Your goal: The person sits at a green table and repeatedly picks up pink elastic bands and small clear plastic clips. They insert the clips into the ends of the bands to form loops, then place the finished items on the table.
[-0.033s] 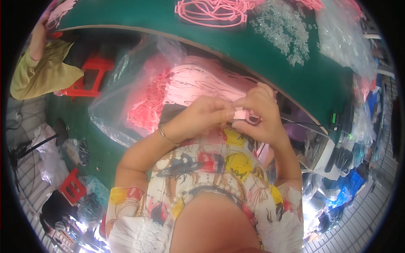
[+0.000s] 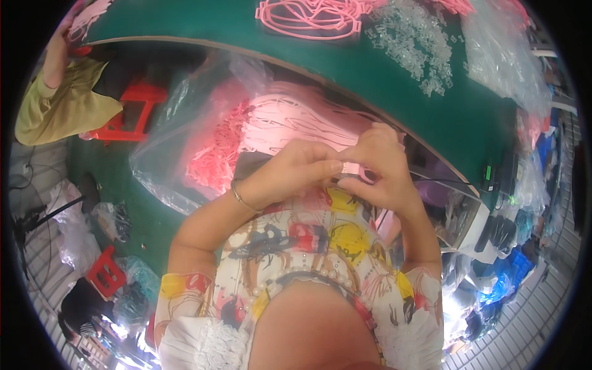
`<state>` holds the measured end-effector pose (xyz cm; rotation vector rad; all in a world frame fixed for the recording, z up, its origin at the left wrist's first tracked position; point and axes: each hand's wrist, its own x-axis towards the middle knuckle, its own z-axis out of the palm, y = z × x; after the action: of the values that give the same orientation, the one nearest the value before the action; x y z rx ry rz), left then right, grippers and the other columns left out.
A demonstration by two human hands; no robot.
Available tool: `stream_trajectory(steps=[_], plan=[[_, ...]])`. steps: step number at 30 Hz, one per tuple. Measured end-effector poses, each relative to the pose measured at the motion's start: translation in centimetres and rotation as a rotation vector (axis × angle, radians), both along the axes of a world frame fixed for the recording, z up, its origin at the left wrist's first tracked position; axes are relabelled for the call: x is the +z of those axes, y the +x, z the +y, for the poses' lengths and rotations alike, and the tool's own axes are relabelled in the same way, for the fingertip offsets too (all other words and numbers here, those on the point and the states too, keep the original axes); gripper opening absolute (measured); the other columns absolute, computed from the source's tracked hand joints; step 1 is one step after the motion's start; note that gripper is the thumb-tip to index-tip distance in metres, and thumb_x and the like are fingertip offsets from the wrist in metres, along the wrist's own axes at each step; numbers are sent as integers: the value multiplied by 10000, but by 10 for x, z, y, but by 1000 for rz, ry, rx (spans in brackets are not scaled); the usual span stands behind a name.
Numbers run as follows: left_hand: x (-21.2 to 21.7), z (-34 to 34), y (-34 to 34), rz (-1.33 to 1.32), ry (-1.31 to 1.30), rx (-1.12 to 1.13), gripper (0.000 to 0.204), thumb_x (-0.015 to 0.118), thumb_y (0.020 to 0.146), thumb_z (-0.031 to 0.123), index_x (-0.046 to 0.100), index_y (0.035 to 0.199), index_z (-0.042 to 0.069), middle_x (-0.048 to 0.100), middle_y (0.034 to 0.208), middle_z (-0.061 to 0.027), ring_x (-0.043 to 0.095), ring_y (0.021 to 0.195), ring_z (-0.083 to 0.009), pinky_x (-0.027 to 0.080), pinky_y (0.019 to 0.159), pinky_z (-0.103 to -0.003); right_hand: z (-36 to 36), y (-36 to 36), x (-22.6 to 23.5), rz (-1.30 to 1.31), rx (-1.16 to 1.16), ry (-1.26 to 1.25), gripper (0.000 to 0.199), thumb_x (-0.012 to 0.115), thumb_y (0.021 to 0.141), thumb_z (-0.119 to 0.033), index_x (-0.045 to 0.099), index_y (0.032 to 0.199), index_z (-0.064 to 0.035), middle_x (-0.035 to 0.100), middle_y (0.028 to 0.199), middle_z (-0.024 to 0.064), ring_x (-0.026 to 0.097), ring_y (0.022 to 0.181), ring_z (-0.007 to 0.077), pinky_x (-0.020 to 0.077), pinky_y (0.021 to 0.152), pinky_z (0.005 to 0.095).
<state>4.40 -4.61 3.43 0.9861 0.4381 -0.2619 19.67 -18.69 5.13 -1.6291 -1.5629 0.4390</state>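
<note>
Close in front of my chest, both hands meet over a narrow pink strap (image 2: 351, 168). My left hand (image 2: 293, 171) pinches its left end between thumb and forefinger. My right hand (image 2: 387, 169) grips the other side, with a loop of pink curving between its thumb and fingers. Fingers cover much of the strap, so its ends cannot be made out. Just beyond my hands lies a thick bundle of pale pink straps (image 2: 287, 120), spilling out of a clear plastic bag (image 2: 157, 163) with brighter pink strands inside.
Past the straps curves the edge of a green table (image 2: 425, 117). It bears looped pink cords (image 2: 308, 28), a heap of small clear plastic pieces (image 2: 416, 52) and a clear bag (image 2: 502, 68). A person's yellowish sleeve (image 2: 58, 114) and a red stool (image 2: 139, 105) are at left.
My fingers have drawn slightly closer together, and less of the pink strap shows between them. Everything else looks the same.
</note>
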Motion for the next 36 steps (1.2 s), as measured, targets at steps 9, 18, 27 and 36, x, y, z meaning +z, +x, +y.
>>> stream_trajectory(steps=[9,18,27,36], plan=[[4,-2,0,-92,-53,113,186,603,897,167,636,933,-13,644,799,-44,586,727,-83,481,643,-254,1,1,-8,176,-14,86,240,743,679,-134,667,898,-71,608,787,53,542,715,223,392,772,355],[5,-1,0,-337,887,136,144,573,912,119,621,912,-17,619,811,-18,591,715,-99,483,601,-249,4,-7,-3,121,-163,1,152,712,717,-120,668,853,-71,659,765,57,574,685,206,387,761,334],[9,5,-8,-33,-173,87,130,572,895,160,599,830,50,506,626,46,378,464,-11,236,406,-163,6,-13,-1,76,-29,57,138,693,715,-76,671,852,-70,639,776,36,576,699,206,382,792,382],[-2,12,-12,-96,-336,-9,149,615,851,172,632,854,24,531,649,28,403,471,-11,242,398,-164,10,-1,12,266,173,-141,200,717,714,-85,669,905,-51,642,814,53,580,750,214,404,767,350]])
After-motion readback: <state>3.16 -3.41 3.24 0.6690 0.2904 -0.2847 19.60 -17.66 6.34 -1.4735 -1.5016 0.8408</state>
